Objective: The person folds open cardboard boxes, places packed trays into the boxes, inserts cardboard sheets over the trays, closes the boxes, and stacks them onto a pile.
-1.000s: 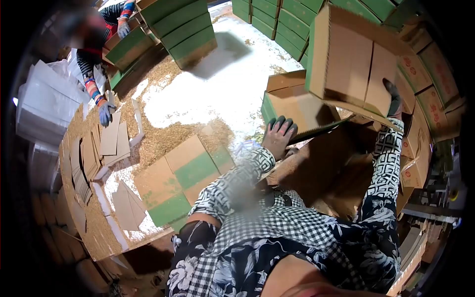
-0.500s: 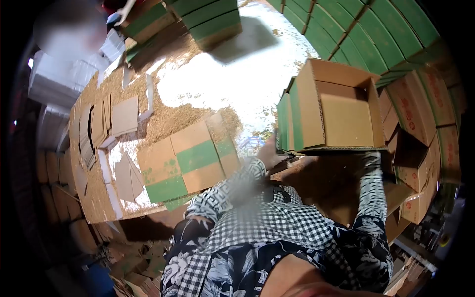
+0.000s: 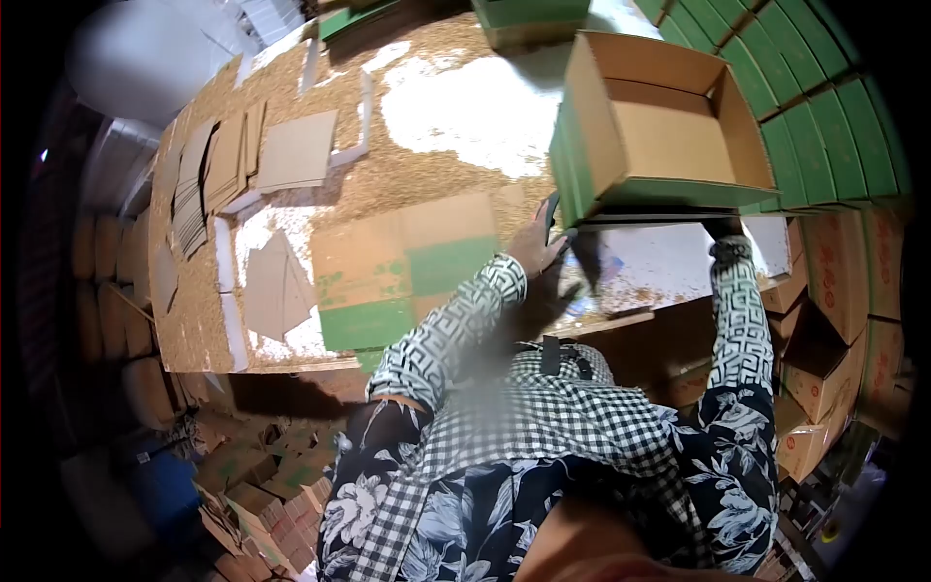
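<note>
An open cardboard box (image 3: 669,126) with green outer sides, its inside bare, is held over the near right of the table (image 3: 465,145). My left hand (image 3: 536,242) is at its lower left edge, thumb showing, with the other fingers partly hidden against a dark edge. At the lower right corner, my right hand (image 3: 722,229) is closed on the box's underside; most of its fingers are hidden. Left of my left hand lies a flat cardboard sheet (image 3: 364,254) with green bands. A small shiny, bluish patch (image 3: 606,267) shows below the box, too blurred to name.
Grey cardboard pieces (image 3: 296,150) and thin brown sheets (image 3: 226,155) lie on the left of the table. Green boxes (image 3: 824,145) are stacked at the right, beside brown cartons (image 3: 824,262). Another green box (image 3: 531,21) stands at the far side. Cartons (image 3: 257,485) sit below left.
Both hands and the open box have moved forward, farther over the table. More of the tabletop shows beneath the box. The camera view has shifted too.
</note>
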A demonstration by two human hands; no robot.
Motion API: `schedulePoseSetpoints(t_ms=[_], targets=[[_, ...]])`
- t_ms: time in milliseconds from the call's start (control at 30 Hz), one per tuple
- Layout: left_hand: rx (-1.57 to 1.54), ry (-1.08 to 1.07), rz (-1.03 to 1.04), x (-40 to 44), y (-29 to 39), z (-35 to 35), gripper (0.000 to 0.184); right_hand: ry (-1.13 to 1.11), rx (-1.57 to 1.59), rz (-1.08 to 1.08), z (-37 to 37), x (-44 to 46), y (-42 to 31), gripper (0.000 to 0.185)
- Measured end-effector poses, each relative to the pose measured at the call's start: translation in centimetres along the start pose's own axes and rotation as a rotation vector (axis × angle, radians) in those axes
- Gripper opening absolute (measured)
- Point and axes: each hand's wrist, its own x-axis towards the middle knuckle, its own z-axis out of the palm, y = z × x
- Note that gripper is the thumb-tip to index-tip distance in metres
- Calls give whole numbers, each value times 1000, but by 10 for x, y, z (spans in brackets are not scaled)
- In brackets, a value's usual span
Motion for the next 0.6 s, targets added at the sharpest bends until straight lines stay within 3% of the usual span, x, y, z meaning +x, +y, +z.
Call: schedulePoseSetpoints(t_ms=[67, 100, 133, 167, 200, 233, 300, 367, 433, 500, 533, 567, 600], targets=[[55, 226, 15, -33, -12, -48, 66, -251, 377, -58, -57, -24, 48, 32], [230, 336, -39, -57, -23, -85, 69, -377, 576, -65, -90, -36, 76, 33], [405, 442, -95, -84, -40, -124, 73, 207, 58, -79, -32, -81, 73, 34], [576, 560, -211, -109, -93, -151, 76, 529, -386, 51, 35, -121, 84, 35], [762, 654, -399, -140, -126, -179, 80, 505, -573, 171, 107, -158, 94, 38], [771, 613, -805, -159, -141, -209, 89, 358, -656, 233, 182, -181, 100, 42], [510, 472, -1084, -198, -196, -251, 99, 39, -656, 122, 290, -185, 110, 48], [237, 472, -1080, -211, -212, -267, 100, 113, -1071, -11, 362, -155, 135, 47], [167, 470, -975, -207, -196, -270, 99, 171, -1397, 207, 381, -130, 187, 62], [78, 670, -799, -212, -217, -262, 92, 217, -1266, 59, 390, -131, 185, 70], [27, 727, -711, -218, -205, -270, 80, 230, -1201, -6, 396, -140, 180, 74], [-146, 847, -492, -225, -216, -271, 63, 225, -1174, -81, 393, -150, 167, 71], [-334, 885, -499, -230, -180, -290, 53, 132, -907, 10, 398, -154, 127, 71]])
